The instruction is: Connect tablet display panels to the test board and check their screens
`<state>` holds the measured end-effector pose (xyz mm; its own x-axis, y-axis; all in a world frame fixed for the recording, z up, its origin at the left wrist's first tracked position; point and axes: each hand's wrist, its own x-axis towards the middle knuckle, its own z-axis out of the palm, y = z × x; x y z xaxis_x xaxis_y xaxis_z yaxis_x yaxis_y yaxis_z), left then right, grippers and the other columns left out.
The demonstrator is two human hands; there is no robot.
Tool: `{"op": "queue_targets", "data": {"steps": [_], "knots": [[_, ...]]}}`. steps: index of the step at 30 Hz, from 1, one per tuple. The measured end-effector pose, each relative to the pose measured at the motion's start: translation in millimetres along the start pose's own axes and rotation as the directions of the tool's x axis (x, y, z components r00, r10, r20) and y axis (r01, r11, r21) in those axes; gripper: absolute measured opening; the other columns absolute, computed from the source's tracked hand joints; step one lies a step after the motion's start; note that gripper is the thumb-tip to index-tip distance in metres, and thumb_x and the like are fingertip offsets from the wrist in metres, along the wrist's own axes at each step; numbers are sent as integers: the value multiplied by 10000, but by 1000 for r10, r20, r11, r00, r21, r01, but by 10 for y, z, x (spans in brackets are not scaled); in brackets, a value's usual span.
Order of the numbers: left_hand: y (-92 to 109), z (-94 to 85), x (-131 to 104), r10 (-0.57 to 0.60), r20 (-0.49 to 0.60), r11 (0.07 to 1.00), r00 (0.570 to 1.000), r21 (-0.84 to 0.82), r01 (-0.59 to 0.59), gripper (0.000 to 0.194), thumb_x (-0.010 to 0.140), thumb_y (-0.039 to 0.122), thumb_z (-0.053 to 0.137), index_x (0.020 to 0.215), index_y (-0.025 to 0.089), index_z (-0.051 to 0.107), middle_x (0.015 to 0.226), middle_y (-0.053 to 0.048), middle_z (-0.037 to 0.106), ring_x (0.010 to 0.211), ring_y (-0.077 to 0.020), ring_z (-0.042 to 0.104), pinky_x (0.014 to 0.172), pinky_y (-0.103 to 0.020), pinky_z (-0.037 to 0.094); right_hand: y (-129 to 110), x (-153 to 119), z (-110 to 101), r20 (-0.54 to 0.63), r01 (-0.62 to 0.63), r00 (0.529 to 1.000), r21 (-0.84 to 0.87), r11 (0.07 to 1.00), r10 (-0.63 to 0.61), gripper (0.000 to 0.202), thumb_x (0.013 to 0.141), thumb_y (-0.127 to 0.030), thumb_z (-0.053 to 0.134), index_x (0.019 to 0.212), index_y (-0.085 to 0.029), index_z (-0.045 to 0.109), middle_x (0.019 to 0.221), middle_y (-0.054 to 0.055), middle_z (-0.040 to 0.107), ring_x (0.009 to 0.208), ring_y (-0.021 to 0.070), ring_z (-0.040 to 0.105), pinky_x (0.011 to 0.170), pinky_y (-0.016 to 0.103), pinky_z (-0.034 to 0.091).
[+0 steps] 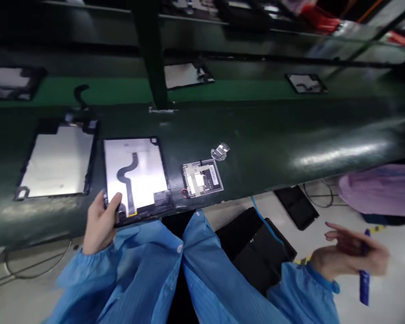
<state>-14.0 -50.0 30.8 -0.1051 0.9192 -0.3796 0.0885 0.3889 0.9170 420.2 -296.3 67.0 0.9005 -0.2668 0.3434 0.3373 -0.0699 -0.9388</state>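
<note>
Thumb on top, my left hand (103,220) grips the lower left corner of a display panel (148,171) at the front edge of the dark green bench. A dark curved flex cable (127,180) lies on the panel's white back. My right hand (354,254), slightly blurred, is out at the lower right, off the bench, with a blue pen-like tool (364,285) held in it. A second panel (60,159) lies to the left. To the right of the gripped panel is a small circuit board (202,178) with tape strips and a white label.
Crumpled clear film (220,151) lies behind the board. More panels (185,74) (306,83) rest on the green strip farther back, near a dark upright post (151,54). Black trays (261,256) stand below the bench, and a person's pink sleeve (381,189) shows at the right.
</note>
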Motion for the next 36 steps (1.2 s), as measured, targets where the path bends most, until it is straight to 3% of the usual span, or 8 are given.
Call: {"op": "queue_targets", "data": {"steps": [3,5,7,10,13,22,30,36], "knots": [[-155,91,41,236,1,970,972,61,-235,503,828,383,732,1273,184,608,1315,-110,680,1230,-310,629,1105,-501,479,-589,-587,665,463,107,859,257,960,-220,396,787,-687,573,897,-323,686,541,18,523,427,176,483,385,347,212],[-236,129,67,415,-2,904,910,108,-413,629,855,335,686,1428,170,487,1497,-165,521,1393,-305,486,1188,-477,371,-841,-1105,951,711,-38,672,313,949,-208,200,814,-473,656,899,-292,664,602,-9,588,436,129,453,395,293,271],[-262,136,89,536,5,831,844,178,-528,646,901,282,610,1505,205,394,1578,-150,416,1464,-268,388,1220,-452,313,-964,-1611,1117,897,-132,412,231,964,-158,103,819,-343,674,812,-246,640,624,-28,597,469,103,460,421,247,304],[-209,108,113,644,-23,724,765,341,-599,549,933,207,518,1476,208,440,1532,-133,479,1465,-248,388,1222,-462,314,-982,-2243,1251,998,-155,16,58,986,-56,279,875,-316,634,642,-211,523,559,-59,485,506,81,434,479,220,322],[-140,90,129,700,-28,636,713,477,-606,484,916,157,498,1398,166,524,1447,-149,571,1438,-262,431,1204,-481,344,-901,-2683,1348,977,-111,-207,-71,991,47,266,881,-352,632,704,-225,479,541,-89,432,494,75,390,489,216,299],[-141,121,139,693,41,600,720,521,-607,397,954,157,447,1320,134,598,1358,-122,655,1383,-258,505,1219,-519,311,-696,-2931,1396,974,254,-178,181,950,-138,385,869,-264,579,601,-224,306,519,-95,281,460,62,293,483,221,249],[-138,108,137,672,46,619,739,513,-595,419,948,147,436,1332,182,601,1356,-83,661,1385,-249,502,1214,-550,311,-668,-2963,1350,963,309,-224,213,927,-146,375,868,-265,570,602,-222,310,524,-91,291,466,67,308,498,222,273],[-123,109,126,676,58,626,735,480,-614,427,929,142,456,1325,178,612,1350,-88,665,1356,-246,535,1208,-556,328,-816,-2807,1548,997,113,-23,76,991,-74,366,830,-305,650,583,-221,394,536,-82,387,500,75,378,490,215,324]]}}
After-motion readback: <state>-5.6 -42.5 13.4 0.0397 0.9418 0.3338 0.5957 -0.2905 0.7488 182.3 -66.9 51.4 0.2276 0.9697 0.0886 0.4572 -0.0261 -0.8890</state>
